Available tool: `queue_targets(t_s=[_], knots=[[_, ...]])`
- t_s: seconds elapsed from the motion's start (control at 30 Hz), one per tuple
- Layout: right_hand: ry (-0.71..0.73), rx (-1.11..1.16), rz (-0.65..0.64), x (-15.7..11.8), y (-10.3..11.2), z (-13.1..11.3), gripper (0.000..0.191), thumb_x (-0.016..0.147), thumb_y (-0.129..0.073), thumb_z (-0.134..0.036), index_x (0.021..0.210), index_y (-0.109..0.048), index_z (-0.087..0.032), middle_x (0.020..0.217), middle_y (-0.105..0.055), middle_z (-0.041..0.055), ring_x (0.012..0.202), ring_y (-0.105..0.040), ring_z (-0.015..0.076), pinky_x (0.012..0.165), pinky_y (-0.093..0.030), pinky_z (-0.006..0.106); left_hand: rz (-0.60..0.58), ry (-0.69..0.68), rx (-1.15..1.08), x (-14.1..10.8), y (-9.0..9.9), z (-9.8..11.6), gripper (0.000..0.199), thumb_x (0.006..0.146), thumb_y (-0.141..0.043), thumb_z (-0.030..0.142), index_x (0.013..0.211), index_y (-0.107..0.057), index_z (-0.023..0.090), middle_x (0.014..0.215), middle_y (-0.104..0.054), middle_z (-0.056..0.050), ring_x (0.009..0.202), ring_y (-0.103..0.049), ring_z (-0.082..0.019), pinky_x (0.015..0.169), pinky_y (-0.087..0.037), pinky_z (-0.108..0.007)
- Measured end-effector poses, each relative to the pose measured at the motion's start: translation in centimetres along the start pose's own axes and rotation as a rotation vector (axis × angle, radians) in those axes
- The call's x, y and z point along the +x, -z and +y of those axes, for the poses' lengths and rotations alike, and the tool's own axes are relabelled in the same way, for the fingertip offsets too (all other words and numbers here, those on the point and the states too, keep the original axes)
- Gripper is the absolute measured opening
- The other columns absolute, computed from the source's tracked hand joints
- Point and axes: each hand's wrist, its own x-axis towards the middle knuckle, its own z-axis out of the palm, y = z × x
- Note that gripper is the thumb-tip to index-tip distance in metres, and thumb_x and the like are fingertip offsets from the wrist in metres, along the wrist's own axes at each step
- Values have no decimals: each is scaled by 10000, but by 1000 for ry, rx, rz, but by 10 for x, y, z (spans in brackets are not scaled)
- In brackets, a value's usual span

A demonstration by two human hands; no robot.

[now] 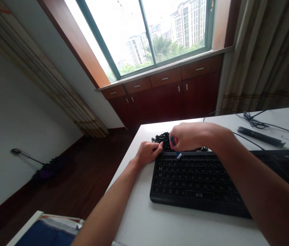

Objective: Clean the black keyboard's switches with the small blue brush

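The fingers point(174, 145) of the right hand point(189, 136) clamp a blue tool point(172, 140). A slip could scatter the loose black keys point(163, 138).

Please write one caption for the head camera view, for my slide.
Left hand and right hand at loose black plastic keycaps behind a black computer keyboard on a white desk.

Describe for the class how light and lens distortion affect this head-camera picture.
In the head view, the window is blown out to white, the room's walls tilt from wide-angle distortion, and the black keyboard looks dim.
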Motion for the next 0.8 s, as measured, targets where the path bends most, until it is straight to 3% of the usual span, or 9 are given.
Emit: queue_targets(t_s=[0.37, 0.57, 0.8], knots=[[-96, -66, 19, -2, 2, 2, 286, 730, -597, -360, 873, -742, -160, 674, -664, 82, 507, -563, 184, 461, -366, 292, -2, 3, -4, 0, 1, 1, 523, 956, -441, 378, 493, -370, 145, 478, -276, 54, 466, -253, -58, 506, -221, -229], [-8, 31, 61, -6, 7, 2, 260, 723, -604, -340, 881, -748, -193, 731, -696, 68, 541, -596, 177, 452, -381, 272, 1, 7, -3, 0, 0, -1, 528, 954, -446, 381, 493, -351, 145, 481, -258, 56, 466, -244, -57, 506, -215, -228], [-142, -21, 54, -2, 6, 2, 288, 639, -653, -247, 900, -763, -190, 733, -705, 69, 539, -600, 186, 439, -389, 269, 1, 5, -7, 0, 0, -1, 522, 954, -447, 380, 497, -351, 147, 486, -259, 55, 467, -241, -59, 506, -214, -231]])
